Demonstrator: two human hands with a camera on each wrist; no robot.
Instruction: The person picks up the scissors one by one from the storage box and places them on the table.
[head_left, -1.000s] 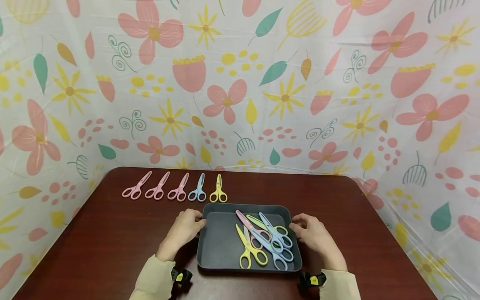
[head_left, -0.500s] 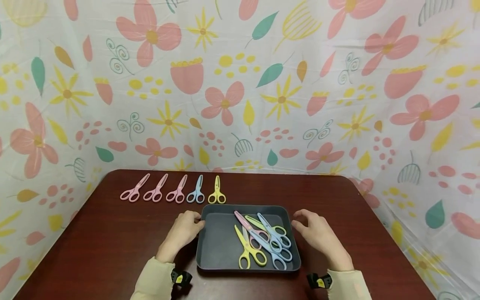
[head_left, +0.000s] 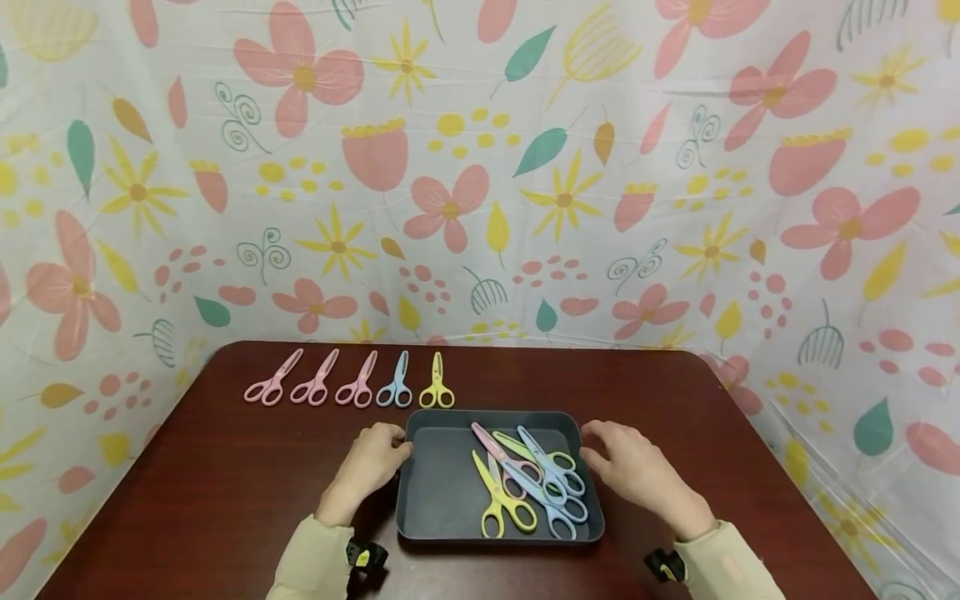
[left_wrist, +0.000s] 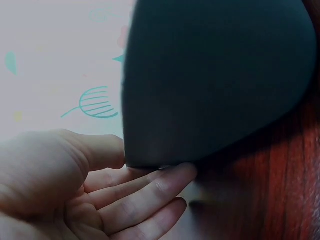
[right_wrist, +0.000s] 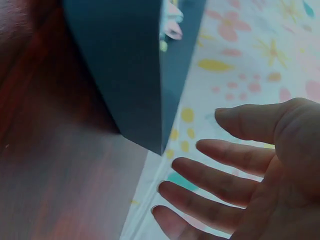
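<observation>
A dark grey rectangular tray (head_left: 438, 500) lies on the table, its right part holding a pile of pink, blue, yellow and green scissors; parts of some are hidden under others. At the tray's left side is my left hand (head_left: 369, 462), its thumb and fingertips at the rim near the far corner. In the left wrist view its fingers (left_wrist: 142, 200) are fairly straight, over the lower end of the dark tray wall (left_wrist: 200, 85). My right hand (head_left: 637, 467) is beside the opposite wall. The right wrist view shows its spread, loosely bent fingers (right_wrist: 215, 182) apart from the tray.
Behind the tray's left half, a row of separate scissors lies along the table's far side: pink scissors (head_left: 274, 379), then blue scissors (head_left: 395, 385) and yellow scissors (head_left: 437, 385). A flowered curtain (head_left: 480, 167) hangs behind the dark red-brown table (head_left: 202, 500).
My right hand comes off the tray's right wall, and its wrist and sleeve shift to the right. The left hand keeps its place, and the tray and scissors stay put.
</observation>
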